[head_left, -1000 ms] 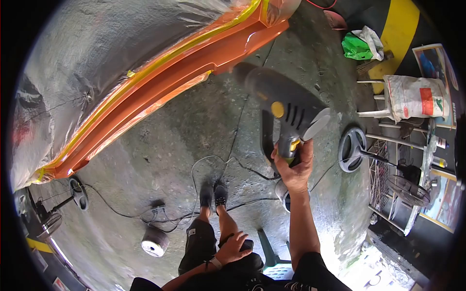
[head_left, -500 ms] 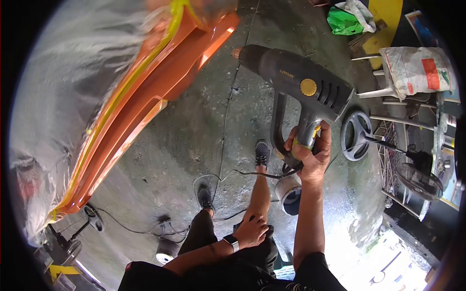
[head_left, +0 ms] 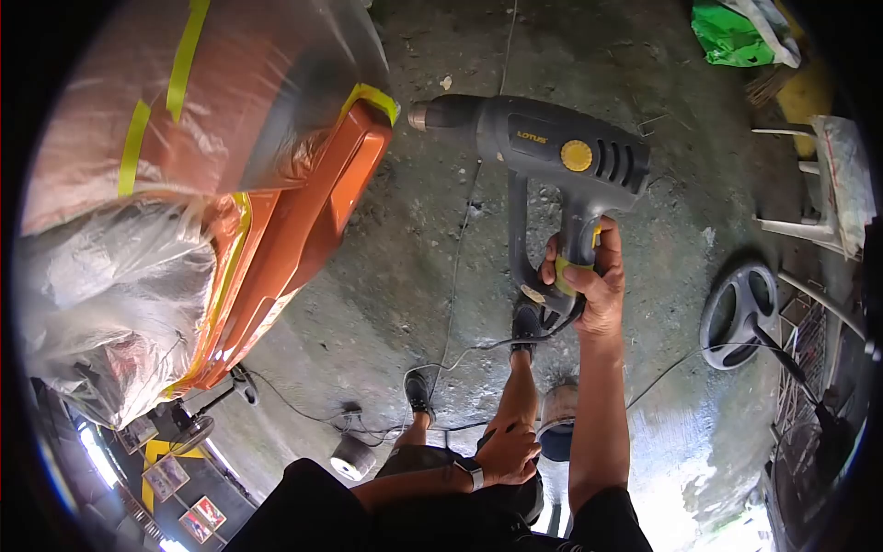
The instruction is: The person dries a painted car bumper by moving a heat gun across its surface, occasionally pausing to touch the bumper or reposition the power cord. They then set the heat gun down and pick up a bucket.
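Note:
My right hand (head_left: 598, 285) is closed round the grip of a dark grey heat gun (head_left: 543, 138) with a yellow dial. Its metal nozzle points left toward an orange car body panel (head_left: 308, 207), with a gap between them. Yellow masking tape (head_left: 372, 97) and clear plastic sheeting (head_left: 129, 285) cover parts of the bodywork around that panel. Down by my right knee, my left hand (head_left: 509, 455) has curled fingers; what they hold, if anything, is hidden. A power cord (head_left: 487, 348) trails from the base of the heat gun's handle.
On the right, a fan base (head_left: 740, 317) stands on the concrete floor (head_left: 386, 276). A bucket (head_left: 558, 419) and a small round container (head_left: 352, 457) are near my feet. Cords cross the floor. Upper right are a green-and-white bag (head_left: 736, 35) and a chair with a sack (head_left: 842, 175).
My view has turned, bringing more of the plastic-covered bodywork in at upper left. The heat gun, still in my right hand, now points more level. My left hand stays by my knee.

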The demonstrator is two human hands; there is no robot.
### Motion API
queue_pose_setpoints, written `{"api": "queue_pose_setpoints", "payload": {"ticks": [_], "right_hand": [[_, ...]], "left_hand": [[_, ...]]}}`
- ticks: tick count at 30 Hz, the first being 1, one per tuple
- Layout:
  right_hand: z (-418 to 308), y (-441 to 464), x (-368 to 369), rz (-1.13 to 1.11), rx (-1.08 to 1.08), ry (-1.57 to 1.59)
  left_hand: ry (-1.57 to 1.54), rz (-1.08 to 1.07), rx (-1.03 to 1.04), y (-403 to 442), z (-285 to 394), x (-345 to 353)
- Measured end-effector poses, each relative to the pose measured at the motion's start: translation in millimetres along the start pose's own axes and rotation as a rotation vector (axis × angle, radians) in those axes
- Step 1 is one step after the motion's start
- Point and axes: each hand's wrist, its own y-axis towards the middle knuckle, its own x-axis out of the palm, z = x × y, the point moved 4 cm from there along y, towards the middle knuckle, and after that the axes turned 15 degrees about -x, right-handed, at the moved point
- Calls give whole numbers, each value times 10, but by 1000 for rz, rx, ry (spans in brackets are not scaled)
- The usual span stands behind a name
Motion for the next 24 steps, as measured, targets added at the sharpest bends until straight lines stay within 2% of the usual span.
{"api": "queue_pose_setpoints", "payload": {"ticks": [5,15,24], "right_hand": [[257,222,-234,66,111,110],[827,-52,-760,232,326,195],[952,-270,-672,328,321,424]], "left_hand": [[8,-77,-39,143,31,52],[-62,-7,-74,271,119,1],[-79,19,-61,158,84,53]]}}
